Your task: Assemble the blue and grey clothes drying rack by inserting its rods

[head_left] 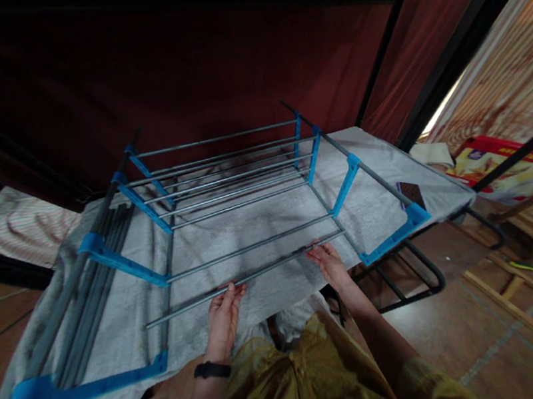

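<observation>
A rack of grey metal rods and blue plastic connectors (119, 263) lies on a table covered with a grey cloth (378, 202). My left hand (223, 315) and my right hand (325, 261) both grip one loose grey rod (267, 268) that runs across the rack's near end. The left hand holds it toward its left half, the right hand near its right end by the rack's right side rail. A black band sits on my left wrist.
Several loose grey rods (85, 302) lie bundled at the left of the cloth, with a blue end piece (39, 397) at the near left. A dark red curtain hangs behind. Wooden slats (532, 312) and a red box (498, 163) sit at right.
</observation>
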`<action>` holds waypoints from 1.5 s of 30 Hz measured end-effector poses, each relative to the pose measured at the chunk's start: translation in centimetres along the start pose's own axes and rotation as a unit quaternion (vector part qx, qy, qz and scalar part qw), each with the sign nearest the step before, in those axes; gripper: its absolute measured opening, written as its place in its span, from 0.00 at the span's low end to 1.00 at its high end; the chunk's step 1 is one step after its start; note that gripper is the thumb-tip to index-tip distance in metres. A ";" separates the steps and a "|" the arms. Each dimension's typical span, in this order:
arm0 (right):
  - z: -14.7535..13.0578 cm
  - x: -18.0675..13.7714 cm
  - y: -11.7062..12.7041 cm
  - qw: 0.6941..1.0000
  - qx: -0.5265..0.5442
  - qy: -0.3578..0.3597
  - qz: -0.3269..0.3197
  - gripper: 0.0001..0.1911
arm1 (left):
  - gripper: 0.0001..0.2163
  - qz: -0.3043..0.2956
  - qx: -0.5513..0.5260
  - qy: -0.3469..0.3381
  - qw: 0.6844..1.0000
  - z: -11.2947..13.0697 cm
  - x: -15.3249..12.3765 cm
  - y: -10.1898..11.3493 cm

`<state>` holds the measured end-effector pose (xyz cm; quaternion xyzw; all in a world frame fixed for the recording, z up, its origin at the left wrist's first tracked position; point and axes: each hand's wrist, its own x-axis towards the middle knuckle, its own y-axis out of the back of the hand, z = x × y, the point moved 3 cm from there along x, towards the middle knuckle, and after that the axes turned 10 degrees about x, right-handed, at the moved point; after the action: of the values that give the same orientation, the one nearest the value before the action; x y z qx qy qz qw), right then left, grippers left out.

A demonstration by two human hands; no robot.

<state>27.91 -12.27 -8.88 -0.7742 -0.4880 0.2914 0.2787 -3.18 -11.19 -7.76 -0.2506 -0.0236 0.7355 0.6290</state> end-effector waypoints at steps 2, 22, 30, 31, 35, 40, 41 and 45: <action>0.0 -0.1 0.0 1.000 0.000 -0.001 0.000 0.14 | 0.14 -0.003 0.005 0.001 1.000 0.0 0.0 0.0; 0.2 0.2 0.2 1.000 0.010 0.011 0.007 0.13 | 0.13 0.038 -0.056 0.005 0.998 0.1 0.1 0.1; 0.3 0.2 0.4 1.000 -0.002 0.021 0.010 0.14 | 0.13 0.028 -0.054 0.005 0.998 0.0 0.0 0.0; 0.3 0.2 0.4 1.000 0.001 0.020 0.011 0.15 | 0.13 0.029 -0.055 0.005 0.998 0.1 0.0 0.0; 0.3 0.2 0.7 1.000 0.017 0.018 0.015 0.16 | 0.12 0.037 -0.063 -0.001 0.997 0.3 -0.2 0.0; 0.4 0.1 0.3 0.999 0.016 0.023 0.019 0.18 | 0.10 0.052 -0.065 0.002 0.996 0.4 -0.3 -0.1; 0.4 0.1 0.2 0.999 0.012 0.026 0.023 0.18 | 0.10 0.057 -0.068 0.003 0.996 0.4 -0.4 -0.2; 0.5 0.2 0.0 0.999 -0.003 0.038 0.038 0.19 | 0.09 0.054 -0.069 0.007 0.996 0.6 -0.6 -0.4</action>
<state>27.61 -12.04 -9.29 -0.8039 -0.4478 0.2704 0.2831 -3.02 -11.52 -6.94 -0.3000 -0.0561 0.7632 0.5695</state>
